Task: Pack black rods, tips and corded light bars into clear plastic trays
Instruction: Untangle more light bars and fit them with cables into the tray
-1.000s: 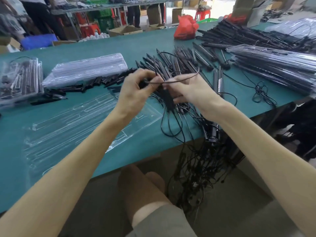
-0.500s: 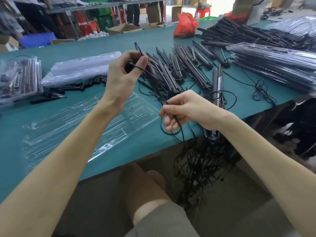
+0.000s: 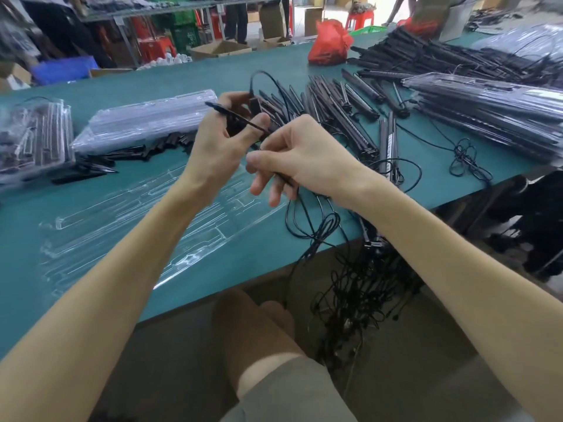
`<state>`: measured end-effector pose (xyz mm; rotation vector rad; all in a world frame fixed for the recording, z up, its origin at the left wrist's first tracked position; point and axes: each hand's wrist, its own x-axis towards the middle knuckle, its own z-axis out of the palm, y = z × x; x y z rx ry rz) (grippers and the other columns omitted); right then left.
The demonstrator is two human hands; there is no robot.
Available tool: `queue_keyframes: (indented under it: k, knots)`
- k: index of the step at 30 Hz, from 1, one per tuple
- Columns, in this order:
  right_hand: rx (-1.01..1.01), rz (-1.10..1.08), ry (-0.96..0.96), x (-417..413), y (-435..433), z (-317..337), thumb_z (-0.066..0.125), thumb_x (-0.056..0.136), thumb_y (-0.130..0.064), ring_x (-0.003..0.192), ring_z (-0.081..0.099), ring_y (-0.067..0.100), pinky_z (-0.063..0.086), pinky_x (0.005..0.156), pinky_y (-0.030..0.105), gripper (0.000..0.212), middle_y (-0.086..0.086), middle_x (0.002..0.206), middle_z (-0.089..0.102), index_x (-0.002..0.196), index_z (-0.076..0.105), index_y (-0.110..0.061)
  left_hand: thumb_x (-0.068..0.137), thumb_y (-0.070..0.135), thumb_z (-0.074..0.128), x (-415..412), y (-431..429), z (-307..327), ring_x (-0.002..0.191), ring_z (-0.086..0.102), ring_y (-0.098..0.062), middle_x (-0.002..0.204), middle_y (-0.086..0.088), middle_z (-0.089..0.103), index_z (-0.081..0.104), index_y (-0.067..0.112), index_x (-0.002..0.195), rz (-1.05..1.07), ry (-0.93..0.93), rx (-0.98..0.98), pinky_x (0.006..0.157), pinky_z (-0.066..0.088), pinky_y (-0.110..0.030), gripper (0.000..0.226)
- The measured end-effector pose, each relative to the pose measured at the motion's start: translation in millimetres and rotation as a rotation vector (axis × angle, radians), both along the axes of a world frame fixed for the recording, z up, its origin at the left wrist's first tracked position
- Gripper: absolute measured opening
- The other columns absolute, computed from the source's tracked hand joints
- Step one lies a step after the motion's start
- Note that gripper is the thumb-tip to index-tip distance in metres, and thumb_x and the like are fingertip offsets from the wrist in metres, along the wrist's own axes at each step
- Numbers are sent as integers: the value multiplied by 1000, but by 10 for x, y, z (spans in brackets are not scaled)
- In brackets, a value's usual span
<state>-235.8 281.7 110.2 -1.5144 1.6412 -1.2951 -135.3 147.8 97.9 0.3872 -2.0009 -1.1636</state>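
My left hand (image 3: 221, 138) grips the black end of a corded light bar (image 3: 236, 120) above the table, its cord (image 3: 275, 86) looping up behind the fingers. Close beside it, my right hand (image 3: 300, 155) pinches the same black cord, which runs down through the fingers and hangs off the table's front edge (image 3: 307, 226). An open clear plastic tray (image 3: 131, 220) lies flat on the green table under my left forearm. More black light bars (image 3: 341, 117) lie fanned out behind my hands.
A stack of clear trays (image 3: 143, 118) and loose black tips (image 3: 146, 149) lie at the left. Filled trays (image 3: 487, 117) are stacked at the right, black rods (image 3: 426, 60) piled behind them. A red bag (image 3: 329, 42) stands at the back. Tangled cords (image 3: 362, 287) hang below the edge.
My right hand has risen from near the table's front edge to meet the left hand, taking up the cord. The left hand has come nearer and lower with the bar's end.
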Motion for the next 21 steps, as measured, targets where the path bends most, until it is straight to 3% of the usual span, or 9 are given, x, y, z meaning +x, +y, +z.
queue_keyframes:
  k: [4,10,12,14,17,19,21]
  knots:
    - [-15,-107,258,-123,-47,-33,64,97,-17,49,62,17,52,57,23,21,3,68,75,84,73,-4,96,25,68,33,-46,13,88,62,-11,92,-3,59,53,11,126,25,46,-52,86,52,-31,36]
    - [-67,-248,371,-306,-57,-210,67,95,-23,62,65,4,55,72,23,15,-4,70,73,90,78,-13,98,18,65,-13,-19,-135,90,62,-5,101,3,65,48,12,119,44,-59,-135,85,51,-22,28]
    - [5,-284,462,-372,-36,-287,69,95,-29,73,69,8,56,80,28,19,-3,78,74,96,77,-12,98,15,63,-34,-3,-177,86,58,-6,98,2,60,48,9,119,53,-62,-165,83,49,-21,26]
    - [124,-322,546,-439,8,-390,70,93,-35,82,68,18,55,77,32,25,1,86,72,99,73,-11,99,12,61,-49,-9,-205,85,55,-6,98,1,59,50,5,120,82,-41,-171,82,48,-20,25]
    - [335,-388,576,-552,118,-522,70,90,-47,84,65,26,48,66,33,41,7,86,67,94,64,-7,100,15,60,-55,-40,-221,86,55,-6,100,2,61,57,7,122,141,-35,-174,82,49,-19,24]
    - [472,-390,613,-581,184,-575,65,88,-58,85,66,32,50,67,36,58,16,89,69,90,58,-1,100,16,60,-52,-66,-241,86,55,-6,99,3,61,58,7,123,142,-44,-181,82,49,-19,24]
    - [518,-379,704,-575,221,-596,64,86,-63,85,65,34,52,70,39,60,16,89,67,85,53,-4,100,16,60,-49,-70,-265,85,54,-7,97,4,60,58,6,122,138,-53,-204,82,49,-21,24]
